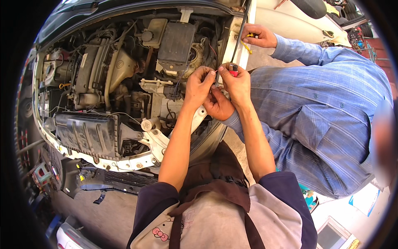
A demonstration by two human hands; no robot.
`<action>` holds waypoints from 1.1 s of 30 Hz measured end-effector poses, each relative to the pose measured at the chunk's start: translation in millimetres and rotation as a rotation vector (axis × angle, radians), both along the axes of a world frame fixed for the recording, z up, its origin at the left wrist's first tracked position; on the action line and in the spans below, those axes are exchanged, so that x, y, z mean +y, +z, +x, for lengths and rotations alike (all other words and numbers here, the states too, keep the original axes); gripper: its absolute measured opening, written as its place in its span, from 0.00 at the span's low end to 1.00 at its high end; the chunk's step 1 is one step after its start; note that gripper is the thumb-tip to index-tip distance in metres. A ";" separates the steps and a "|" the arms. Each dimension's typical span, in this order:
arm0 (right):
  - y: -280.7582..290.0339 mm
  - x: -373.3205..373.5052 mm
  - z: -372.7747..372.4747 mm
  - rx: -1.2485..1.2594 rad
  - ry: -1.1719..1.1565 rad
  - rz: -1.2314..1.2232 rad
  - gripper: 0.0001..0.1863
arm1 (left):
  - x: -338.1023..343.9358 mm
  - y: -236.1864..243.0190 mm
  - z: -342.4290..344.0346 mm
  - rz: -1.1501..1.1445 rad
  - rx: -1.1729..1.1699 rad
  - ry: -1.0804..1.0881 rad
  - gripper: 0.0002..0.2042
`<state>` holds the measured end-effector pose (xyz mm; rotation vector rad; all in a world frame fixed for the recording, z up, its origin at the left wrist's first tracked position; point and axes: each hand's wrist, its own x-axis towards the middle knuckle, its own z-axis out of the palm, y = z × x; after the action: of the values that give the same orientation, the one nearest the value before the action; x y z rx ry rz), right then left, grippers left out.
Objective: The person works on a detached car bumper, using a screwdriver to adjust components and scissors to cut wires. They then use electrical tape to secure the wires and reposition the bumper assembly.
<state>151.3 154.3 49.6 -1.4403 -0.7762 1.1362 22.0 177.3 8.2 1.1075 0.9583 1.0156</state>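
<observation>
My left hand (198, 88) is closed in a pinch at the right edge of the engine bay, with a thin wire (216, 71) at its fingertips. Close beside it, my right hand (236, 86) is curled around a small red thing with a dark metal top, which looks like a lighter (234, 71). The thumbs of both hands almost meet over the wire. Just below them, a co-worker's hand (220, 104) reaches in between my wrists, its fingertips near the same spot. What that hand holds is partly hidden.
The co-worker, in a blue checked shirt (298, 95), leans in from the right; their other hand (258, 36) holds something yellow by the fender. Left lie the engine (93, 66), a black battery (176, 43) and a black ribbed box (87, 130). A removed bumper (112, 186) lies on the floor.
</observation>
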 end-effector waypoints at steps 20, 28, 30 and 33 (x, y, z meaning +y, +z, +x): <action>1.5 -2.1 1.7 -0.105 0.111 -0.063 0.17 | -1.8 -3.9 -4.0 -0.054 -0.080 0.009 0.11; -1.2 -12.8 16.0 0.148 0.103 -0.108 0.19 | -1.7 -8.6 -1.0 -0.059 -0.114 0.006 0.11; -0.3 -12.4 11.0 0.072 0.082 -0.076 0.17 | -2.1 -6.7 -1.2 -0.063 -0.111 0.006 0.11; -3.1 -13.9 6.9 -0.105 0.074 -0.003 0.15 | -2.1 -6.5 -0.3 -0.054 -0.113 0.012 0.11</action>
<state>158.2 140.4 46.4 -1.4934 -0.9079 1.1248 21.7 175.3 1.7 0.9903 0.8973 1.0446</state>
